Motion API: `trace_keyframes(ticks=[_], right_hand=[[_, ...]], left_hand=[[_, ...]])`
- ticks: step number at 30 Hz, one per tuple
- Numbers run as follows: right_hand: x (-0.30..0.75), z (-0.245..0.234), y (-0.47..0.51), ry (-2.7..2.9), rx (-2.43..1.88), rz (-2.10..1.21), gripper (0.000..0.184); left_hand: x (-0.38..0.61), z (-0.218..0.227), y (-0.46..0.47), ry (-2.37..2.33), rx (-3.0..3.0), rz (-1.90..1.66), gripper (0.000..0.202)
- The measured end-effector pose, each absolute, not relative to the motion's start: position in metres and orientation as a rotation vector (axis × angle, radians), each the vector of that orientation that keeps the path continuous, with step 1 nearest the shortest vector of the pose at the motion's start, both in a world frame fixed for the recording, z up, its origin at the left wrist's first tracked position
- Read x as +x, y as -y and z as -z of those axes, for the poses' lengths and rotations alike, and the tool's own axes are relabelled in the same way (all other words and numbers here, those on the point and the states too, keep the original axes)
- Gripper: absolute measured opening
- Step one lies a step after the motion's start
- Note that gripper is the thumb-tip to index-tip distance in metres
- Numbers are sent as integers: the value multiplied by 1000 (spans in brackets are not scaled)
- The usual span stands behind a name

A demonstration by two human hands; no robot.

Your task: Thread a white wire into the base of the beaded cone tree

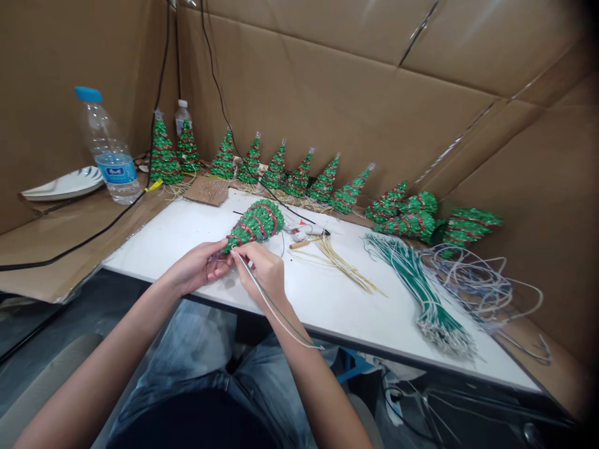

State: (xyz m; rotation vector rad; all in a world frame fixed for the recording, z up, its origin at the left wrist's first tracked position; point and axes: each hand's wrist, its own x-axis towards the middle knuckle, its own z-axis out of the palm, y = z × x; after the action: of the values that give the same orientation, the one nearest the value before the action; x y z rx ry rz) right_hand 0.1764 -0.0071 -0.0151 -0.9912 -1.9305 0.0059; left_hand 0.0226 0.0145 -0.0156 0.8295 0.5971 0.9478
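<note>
While your left hand (201,265) grips the narrow end of a green tree (256,223) with curled fingers, your right hand (259,268) pinches two strands (258,285), one white, one green, right beside that end. Strands trail back toward 5 o'clock along your right forearm. Clock centred on held tree, 12 away from you. Tree is tilted over the near-left part of the white worktop (156,234), tip at about 7, wide base at about 1; can't tell if base touches down.

Just off it at 3: glue gun (299,232) and a short brown stick (299,245). At 4: loose yellow ties (350,269). Farther, between 3 and 4: green wire bundle (416,280), then tangled pale tubing (486,284) past it. Cardboard scrap (206,190) at 10. Finished-looking trees lying over (402,212) near 3. Upright row of trees (276,171), 11 to 2, along the cardboard wall (327,81). Blue-capped bottle (115,156) well apart at 10.
</note>
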Motion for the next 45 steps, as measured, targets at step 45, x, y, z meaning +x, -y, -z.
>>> trace_keyframes(ticks=[45], right_hand=[[172,18,8,1945,-1020,381,17]], left_hand=[[24,15,-15,-613,811,-938,23]])
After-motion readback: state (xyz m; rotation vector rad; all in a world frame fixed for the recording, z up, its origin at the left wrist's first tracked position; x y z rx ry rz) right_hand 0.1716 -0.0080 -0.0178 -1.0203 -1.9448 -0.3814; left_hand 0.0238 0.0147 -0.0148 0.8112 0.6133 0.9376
